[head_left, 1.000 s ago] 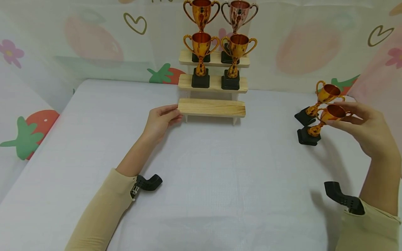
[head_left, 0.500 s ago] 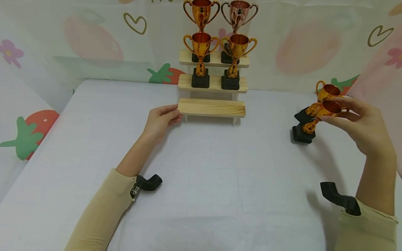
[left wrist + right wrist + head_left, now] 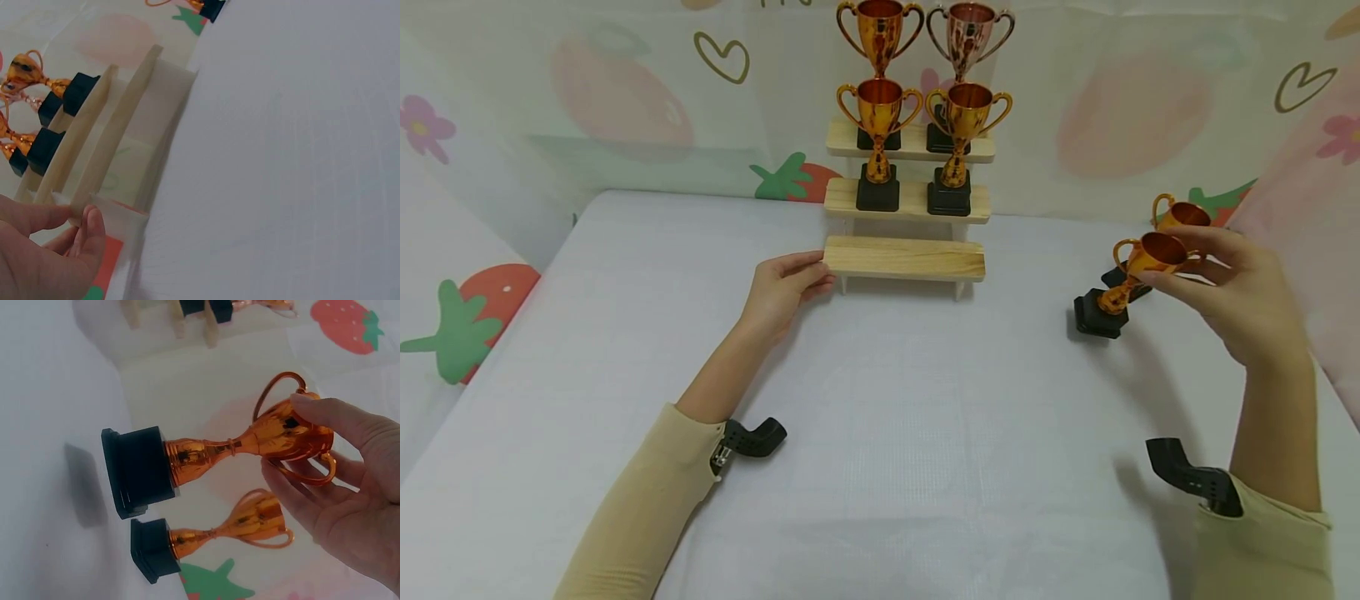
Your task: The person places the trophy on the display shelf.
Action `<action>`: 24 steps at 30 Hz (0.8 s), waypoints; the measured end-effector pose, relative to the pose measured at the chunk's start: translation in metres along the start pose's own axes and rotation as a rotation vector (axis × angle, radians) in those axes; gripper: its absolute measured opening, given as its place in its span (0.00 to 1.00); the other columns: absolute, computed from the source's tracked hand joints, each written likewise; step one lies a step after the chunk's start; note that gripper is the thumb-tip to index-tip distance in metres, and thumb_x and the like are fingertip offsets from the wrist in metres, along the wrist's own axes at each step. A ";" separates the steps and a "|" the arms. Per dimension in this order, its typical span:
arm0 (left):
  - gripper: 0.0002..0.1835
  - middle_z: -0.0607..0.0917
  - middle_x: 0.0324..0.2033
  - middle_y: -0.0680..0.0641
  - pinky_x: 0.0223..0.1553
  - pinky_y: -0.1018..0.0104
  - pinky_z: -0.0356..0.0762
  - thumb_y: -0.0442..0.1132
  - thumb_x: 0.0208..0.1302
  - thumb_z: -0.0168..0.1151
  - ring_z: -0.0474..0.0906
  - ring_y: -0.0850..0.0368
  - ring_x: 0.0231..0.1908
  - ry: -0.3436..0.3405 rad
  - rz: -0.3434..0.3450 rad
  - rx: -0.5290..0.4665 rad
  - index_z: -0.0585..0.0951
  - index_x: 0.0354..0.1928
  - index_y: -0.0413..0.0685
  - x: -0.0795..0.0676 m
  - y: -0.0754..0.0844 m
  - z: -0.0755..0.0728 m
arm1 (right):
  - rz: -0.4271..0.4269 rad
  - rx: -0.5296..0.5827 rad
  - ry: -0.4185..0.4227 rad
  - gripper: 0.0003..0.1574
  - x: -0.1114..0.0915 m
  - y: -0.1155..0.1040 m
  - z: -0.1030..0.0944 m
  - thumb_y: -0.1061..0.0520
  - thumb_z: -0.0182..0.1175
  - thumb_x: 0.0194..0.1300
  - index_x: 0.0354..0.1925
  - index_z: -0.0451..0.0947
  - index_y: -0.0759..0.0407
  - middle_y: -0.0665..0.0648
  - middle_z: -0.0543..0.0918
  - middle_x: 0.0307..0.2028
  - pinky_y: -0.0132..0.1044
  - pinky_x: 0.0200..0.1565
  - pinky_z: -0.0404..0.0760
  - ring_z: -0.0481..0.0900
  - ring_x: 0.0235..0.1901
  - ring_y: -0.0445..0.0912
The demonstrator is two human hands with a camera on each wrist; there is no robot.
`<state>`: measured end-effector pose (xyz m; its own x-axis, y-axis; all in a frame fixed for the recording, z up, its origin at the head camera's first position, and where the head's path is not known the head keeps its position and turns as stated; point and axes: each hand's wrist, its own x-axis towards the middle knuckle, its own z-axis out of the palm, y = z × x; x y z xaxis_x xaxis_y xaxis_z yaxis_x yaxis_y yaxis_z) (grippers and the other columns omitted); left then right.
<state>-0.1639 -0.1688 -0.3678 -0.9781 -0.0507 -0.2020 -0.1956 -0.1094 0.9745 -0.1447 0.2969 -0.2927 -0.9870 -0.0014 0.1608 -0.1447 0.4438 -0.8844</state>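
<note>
My right hand (image 3: 1243,292) grips a small orange-gold trophy cup (image 3: 281,434) by its bowl, between thumb and fingers. The cup tilts, its black base (image 3: 1101,314) pointing down and left, a little above the white table. Behind it stands a second gold trophy cup (image 3: 1183,214), partly covered by the held one and my hand. At the left, my left hand (image 3: 782,292) pinches the end of the lowest wooden step (image 3: 904,257) of a tiered stand. The left wrist view shows thumb and fingertips (image 3: 94,215) on that step's end.
On the stand's middle step (image 3: 913,200) are two gold trophies, the left one (image 3: 878,108) beside the right one (image 3: 967,108). Above them, the top step (image 3: 913,142) bears a gold trophy (image 3: 880,29) and a rose-coloured trophy (image 3: 970,33). A patterned cloth backdrop (image 3: 662,167) hangs behind the table.
My right hand has moved left with the held trophy, away from the one behind, and slightly upward in the view. The left hand and the stand stay in place.
</note>
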 end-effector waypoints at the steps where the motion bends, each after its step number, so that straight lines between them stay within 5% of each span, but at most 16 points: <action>1: 0.23 0.79 0.58 0.35 0.53 0.77 0.86 0.27 0.80 0.55 0.84 0.66 0.39 -0.001 0.001 -0.002 0.70 0.71 0.24 0.000 0.000 0.000 | -0.004 -0.007 0.003 0.29 0.000 -0.001 0.002 0.70 0.71 0.66 0.62 0.83 0.51 0.39 0.78 0.54 0.15 0.43 0.83 0.84 0.43 0.26; 6: 0.23 0.80 0.54 0.38 0.51 0.77 0.86 0.27 0.80 0.54 0.85 0.66 0.38 -0.005 0.016 -0.008 0.70 0.71 0.23 0.000 -0.002 -0.001 | -0.076 0.030 0.006 0.28 0.003 -0.006 0.013 0.74 0.71 0.63 0.58 0.86 0.54 0.42 0.81 0.50 0.16 0.42 0.84 0.85 0.40 0.31; 11: 0.22 0.80 0.52 0.40 0.50 0.77 0.86 0.26 0.79 0.54 0.85 0.66 0.37 -0.003 0.023 -0.018 0.71 0.71 0.23 0.000 -0.003 -0.001 | -0.106 0.197 -0.034 0.29 0.004 -0.008 0.023 0.79 0.68 0.62 0.54 0.87 0.53 0.45 0.83 0.48 0.17 0.42 0.85 0.86 0.39 0.33; 18: 0.22 0.80 0.52 0.41 0.49 0.78 0.86 0.27 0.80 0.55 0.85 0.66 0.37 0.003 0.016 -0.020 0.71 0.71 0.24 0.001 -0.003 -0.001 | -0.128 0.029 -0.017 0.31 0.002 -0.015 0.035 0.76 0.70 0.62 0.59 0.84 0.54 0.40 0.83 0.48 0.16 0.44 0.84 0.85 0.42 0.31; 24: 0.23 0.80 0.53 0.38 0.50 0.78 0.86 0.26 0.79 0.55 0.85 0.66 0.37 -0.006 0.015 -0.029 0.70 0.71 0.23 0.001 -0.003 -0.001 | -0.168 0.120 -0.016 0.31 0.000 -0.021 0.046 0.78 0.70 0.60 0.57 0.85 0.55 0.42 0.87 0.46 0.17 0.42 0.84 0.86 0.40 0.34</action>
<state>-0.1644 -0.1696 -0.3706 -0.9813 -0.0471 -0.1864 -0.1785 -0.1371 0.9743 -0.1451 0.2464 -0.2938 -0.9490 -0.0815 0.3045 -0.3141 0.3263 -0.8915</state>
